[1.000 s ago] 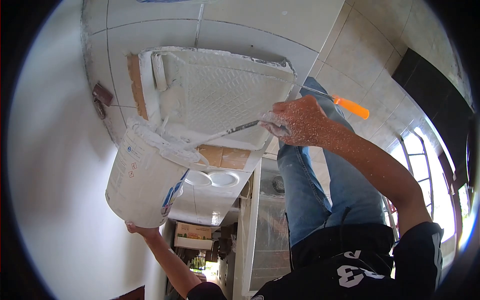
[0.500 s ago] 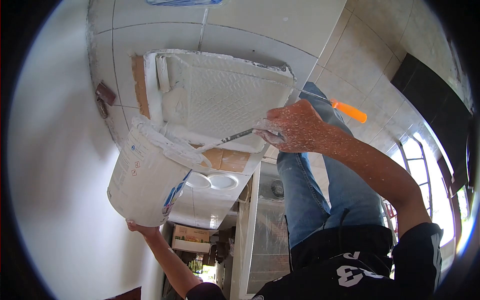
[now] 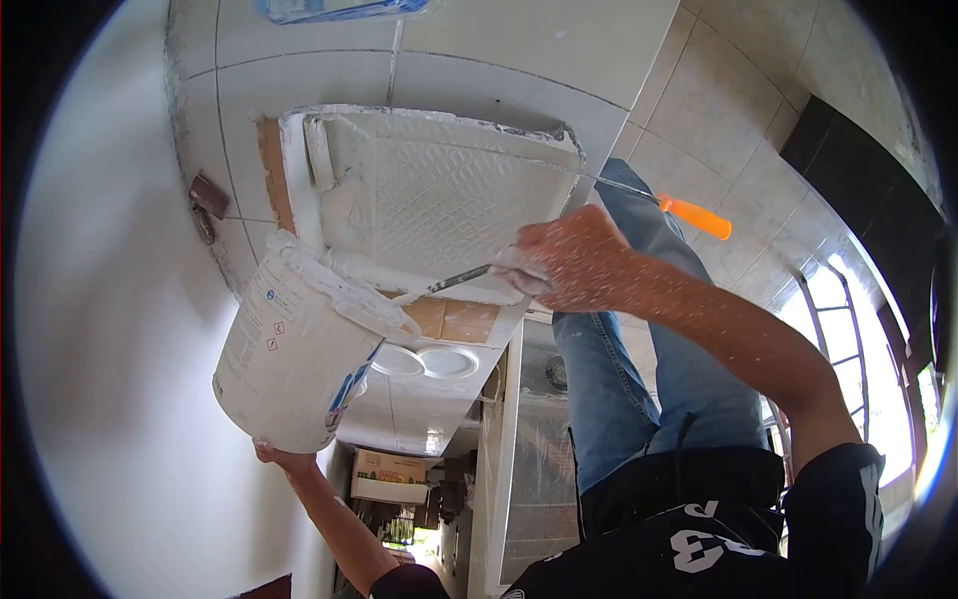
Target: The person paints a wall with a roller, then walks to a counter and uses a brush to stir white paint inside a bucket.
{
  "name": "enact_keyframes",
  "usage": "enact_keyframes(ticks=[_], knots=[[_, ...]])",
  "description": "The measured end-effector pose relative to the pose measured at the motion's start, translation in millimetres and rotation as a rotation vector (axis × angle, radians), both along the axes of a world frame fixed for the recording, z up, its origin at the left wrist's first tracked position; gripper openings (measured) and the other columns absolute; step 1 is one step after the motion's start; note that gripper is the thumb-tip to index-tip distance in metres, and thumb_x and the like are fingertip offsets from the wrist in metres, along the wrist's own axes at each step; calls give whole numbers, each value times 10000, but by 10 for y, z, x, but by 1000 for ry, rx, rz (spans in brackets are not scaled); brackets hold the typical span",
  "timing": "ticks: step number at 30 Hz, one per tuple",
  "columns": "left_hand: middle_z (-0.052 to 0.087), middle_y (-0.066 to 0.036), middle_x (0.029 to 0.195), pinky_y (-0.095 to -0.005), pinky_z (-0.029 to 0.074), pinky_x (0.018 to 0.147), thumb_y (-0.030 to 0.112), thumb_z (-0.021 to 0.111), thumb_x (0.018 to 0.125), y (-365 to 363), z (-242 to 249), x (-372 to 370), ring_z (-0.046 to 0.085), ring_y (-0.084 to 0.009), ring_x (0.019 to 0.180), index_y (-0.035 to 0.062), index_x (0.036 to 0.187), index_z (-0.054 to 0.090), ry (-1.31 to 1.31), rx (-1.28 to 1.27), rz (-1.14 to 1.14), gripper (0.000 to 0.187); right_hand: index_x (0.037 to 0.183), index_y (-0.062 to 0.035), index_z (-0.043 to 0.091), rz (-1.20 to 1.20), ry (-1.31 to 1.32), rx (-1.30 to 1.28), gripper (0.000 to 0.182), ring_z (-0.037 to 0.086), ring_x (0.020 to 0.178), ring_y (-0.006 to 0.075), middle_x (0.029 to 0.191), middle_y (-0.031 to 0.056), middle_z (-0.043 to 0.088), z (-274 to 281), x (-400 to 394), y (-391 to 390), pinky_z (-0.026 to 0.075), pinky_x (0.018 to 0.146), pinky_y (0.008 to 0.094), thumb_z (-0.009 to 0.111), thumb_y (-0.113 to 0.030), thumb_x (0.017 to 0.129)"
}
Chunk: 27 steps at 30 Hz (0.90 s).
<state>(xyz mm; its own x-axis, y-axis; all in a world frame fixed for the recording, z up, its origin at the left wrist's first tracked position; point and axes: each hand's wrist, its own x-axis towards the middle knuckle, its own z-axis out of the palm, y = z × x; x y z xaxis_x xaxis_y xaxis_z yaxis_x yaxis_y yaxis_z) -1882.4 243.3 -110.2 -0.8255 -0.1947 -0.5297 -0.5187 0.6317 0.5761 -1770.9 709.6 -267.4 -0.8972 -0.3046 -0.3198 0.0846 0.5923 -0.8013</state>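
Observation:
My left hand [image 3: 284, 455] grips the bottom edge of a white paint bucket [image 3: 289, 349], which is tilted with its paint-caked rim toward the tray. My right hand [image 3: 574, 262], spattered with white paint, closes round a dark, paint-smeared stick [image 3: 457, 280]. The stick's far end reaches to the bucket's mouth; its tip is hidden there. Beyond the bucket lies a paint tray [image 3: 439, 195] with a ridged slope and white paint. A paint roller rests across the tray, its white sleeve [image 3: 319, 155] at the left end and its orange handle [image 3: 696, 217] past the right edge.
Brown cardboard [image 3: 454, 319] lies under the tray on a tiled counter [image 3: 519, 75]. Two white round lids [image 3: 446, 361] lie beside the bucket. A brown block [image 3: 209, 196] sits near the wall [image 3: 100, 299]. At the top is a blue-edged clear container [image 3: 339, 8]. A ladder [image 3: 836, 319] stands at right.
My right hand and the stick have shifted slightly left, toward the bucket. The bucket stays tilted in my left hand, and the roller and tray keep their places.

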Motion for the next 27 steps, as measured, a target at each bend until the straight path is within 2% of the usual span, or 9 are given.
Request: enact_keyframes(ticks=[1, 3, 4, 6, 13, 19, 22, 25, 27], knots=[[383, -154, 1394, -587, 397, 983, 718, 415, 743, -142, 21, 2, 417, -394, 1250, 106, 1422, 308, -19, -123, -182, 921, 903, -162, 676, 70, -117, 96, 275, 633, 629, 125, 702, 23, 611, 74, -37, 25, 552, 503, 302, 553, -408, 912], [385, -155, 1393, -588, 407, 973, 726, 419, 738, -20, 50, -45, 422, -395, 1245, 107, 1420, 313, -29, -56, -145, 927, 899, -161, 674, 73, -92, 141, 277, 615, 591, 121, 686, 9, 596, 39, 15, 2, 536, 473, 303, 555, -411, 910], [386, -155, 1393, -588, 413, 968, 729, 421, 736, 52, 69, -53, 425, -396, 1241, 107, 1419, 316, -20, 133, 75, 930, 897, -161, 673, 77, -79, 163, 278, 606, 571, 118, 677, 2, 589, 18, 44, -1, 528, 458, 304, 556, -412, 909], [383, -154, 1398, -583, 420, 959, 737, 419, 734, 304, 106, -56, 429, -385, 1236, 105, 1415, 321, 19, 281, 280, 934, 914, -167, 683, 33, -99, 167, 263, 580, 531, 104, 664, -16, 576, 55, 95, 109, 496, 423, 293, 568, -403, 904], [371, -161, 1411, -584, 421, 953, 769, 385, 726, 360, 140, -44, 427, -368, 1231, 96, 1416, 323, 166, 144, 349, 966, 987, -202, 711, -109, 30, 82, 212, 522, 463, 68, 620, -35, 560, 142, 334, 430, 424, 364, 255, 616, -356, 878], [374, -161, 1409, -581, 424, 954, 764, 379, 731, 321, 137, -54, 431, -371, 1228, 98, 1415, 327, 178, 133, 344, 956, 899, -148, 663, 81, 125, -42, 224, 555, 484, 88, 614, -10, 561, 104, -11, 20, 465, 377, 243, 589, -360, 896], [375, -161, 1408, -580, 426, 955, 762, 376, 734, 321, 154, -69, 433, -373, 1226, 100, 1415, 329, 178, 125, 334, 950, 973, -226, 674, 163, 143, 67, 185, 564, 535, 66, 716, -28, 577, -47, -149, -126, 476, 399, 231, 663, -362, 848], [376, -161, 1407, -579, 427, 955, 759, 372, 737, 265, 192, -67, 435, -375, 1225, 101, 1415, 330, 182, 125, 328, 945, 944, -205, 672, 112, 201, 68, 204, 561, 529, 61, 698, -28, 577, -169, -131, -40, 482, 408, 227, 675, -379, 837], [377, -160, 1406, -578, 428, 956, 758, 370, 739, 240, 196, -64, 436, -376, 1224, 102, 1414, 332, 184, 123, 322, 942, 949, -202, 669, 76, 211, 101, 244, 569, 526, 78, 671, -27, 567, -160, -90, 52, 492, 400, 240, 580, -420, 888]])
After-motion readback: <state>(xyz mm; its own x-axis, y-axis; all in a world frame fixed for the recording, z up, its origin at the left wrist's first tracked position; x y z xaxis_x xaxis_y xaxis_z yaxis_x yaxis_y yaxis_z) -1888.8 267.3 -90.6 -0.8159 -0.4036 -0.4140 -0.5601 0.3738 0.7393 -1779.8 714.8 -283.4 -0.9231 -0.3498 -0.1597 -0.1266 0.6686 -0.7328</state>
